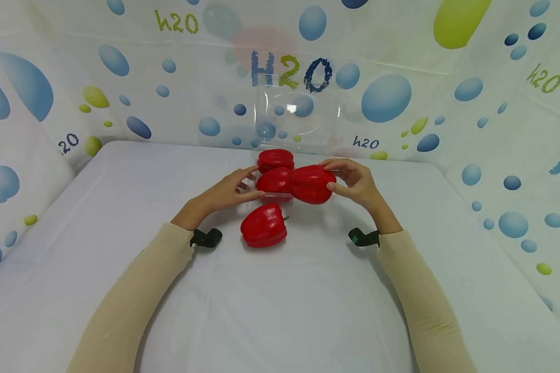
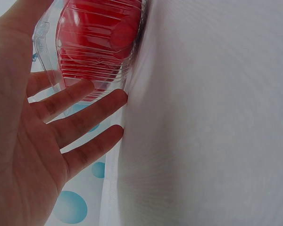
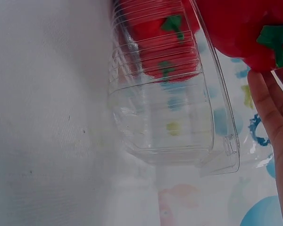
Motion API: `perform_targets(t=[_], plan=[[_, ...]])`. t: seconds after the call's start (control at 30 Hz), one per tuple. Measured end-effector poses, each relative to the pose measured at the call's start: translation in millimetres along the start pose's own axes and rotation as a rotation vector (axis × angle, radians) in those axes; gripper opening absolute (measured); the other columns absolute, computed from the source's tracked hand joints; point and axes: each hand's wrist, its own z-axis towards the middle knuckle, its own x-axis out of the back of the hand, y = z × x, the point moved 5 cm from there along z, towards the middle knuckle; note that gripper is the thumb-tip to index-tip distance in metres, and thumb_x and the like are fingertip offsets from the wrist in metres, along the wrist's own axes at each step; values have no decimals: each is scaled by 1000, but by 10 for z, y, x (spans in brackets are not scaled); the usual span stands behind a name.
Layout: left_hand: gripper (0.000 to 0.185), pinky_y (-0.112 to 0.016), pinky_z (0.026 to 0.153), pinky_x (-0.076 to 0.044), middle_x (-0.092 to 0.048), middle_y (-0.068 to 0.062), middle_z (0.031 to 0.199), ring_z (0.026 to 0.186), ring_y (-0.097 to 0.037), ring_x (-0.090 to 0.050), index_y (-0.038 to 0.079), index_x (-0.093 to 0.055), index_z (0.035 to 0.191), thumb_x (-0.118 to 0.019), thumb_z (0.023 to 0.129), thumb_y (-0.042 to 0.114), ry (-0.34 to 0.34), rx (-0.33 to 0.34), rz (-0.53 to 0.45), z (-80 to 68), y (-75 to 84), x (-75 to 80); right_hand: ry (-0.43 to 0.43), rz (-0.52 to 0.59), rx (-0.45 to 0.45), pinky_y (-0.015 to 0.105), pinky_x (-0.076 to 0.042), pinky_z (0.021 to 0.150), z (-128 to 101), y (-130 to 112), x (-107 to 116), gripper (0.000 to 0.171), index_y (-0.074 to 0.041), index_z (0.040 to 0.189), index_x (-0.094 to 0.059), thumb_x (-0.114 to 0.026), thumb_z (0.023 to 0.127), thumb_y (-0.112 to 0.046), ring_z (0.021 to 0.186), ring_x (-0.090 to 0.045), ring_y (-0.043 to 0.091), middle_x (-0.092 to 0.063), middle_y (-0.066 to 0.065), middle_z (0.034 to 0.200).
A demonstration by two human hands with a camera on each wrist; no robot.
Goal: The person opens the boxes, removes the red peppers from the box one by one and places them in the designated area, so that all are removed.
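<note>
While the spread left hand (image 1: 228, 192) steadies the clear clamshell box (image 3: 170, 117), the right hand (image 1: 354, 182), gripping a red bell pepper (image 1: 310, 184), should lower it slowly beside the two peppers inside.

Head view looks down from above the clear container (image 1: 289, 155); both wrist views face it closely from opposite sides.

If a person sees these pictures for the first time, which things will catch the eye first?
The bright red peppers at the middle of the white table: two sit in a clear plastic container with its lid up, and one loose pepper lies in front of it. The right hand holds a fourth pepper at the container's right side, while the left hand touches its left side.
</note>
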Motion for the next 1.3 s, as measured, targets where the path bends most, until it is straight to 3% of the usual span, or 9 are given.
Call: perform_targets(t=[0.23,0.47,0.73,0.97,1.3], plan=[[87,-47,95,-52,-44,-17,141,124,-34,-50,14,-22,155,-70,87,36,3,1,-1,-6,0,5,-52,67,-8,30,-54,92,-1,-15,-14,37,17,114,-55,-65,79,15,112,-59,25,-64,4,121],[87,-47,95,-52,-43,-16,142,124,-33,-50,14,-22,155,-71,86,37,5,11,-3,-20,10,11,-106,111,-23,31,-53,93,-8,-19,-30,36,9,116,-59,-71,82,4,114,-57,26,-64,4,123],[87,-47,95,-52,-43,-16,142,123,-33,-50,14,-22,155,-71,87,37,6,11,-1,-17,7,12,-166,117,-49,33,-53,93,-12,-11,-48,37,6,115,-61,-68,79,10,112,-57,28,-63,7,122],[88,-47,95,-52,-43,-16,142,124,-34,-50,14,-22,156,-71,86,37,3,10,-3,-13,8,7,-215,104,-86,35,-54,91,-19,-15,-63,44,-5,114,-66,-73,73,10,114,-56,28,-63,6,122],[88,-47,95,-52,-43,-17,142,124,-34,-50,13,-21,156,-70,87,37,3,8,-2,-11,22,8,-302,103,-97,37,-54,92,-31,1,-88,42,2,112,-64,-73,72,12,116,-55,28,-63,6,122]])
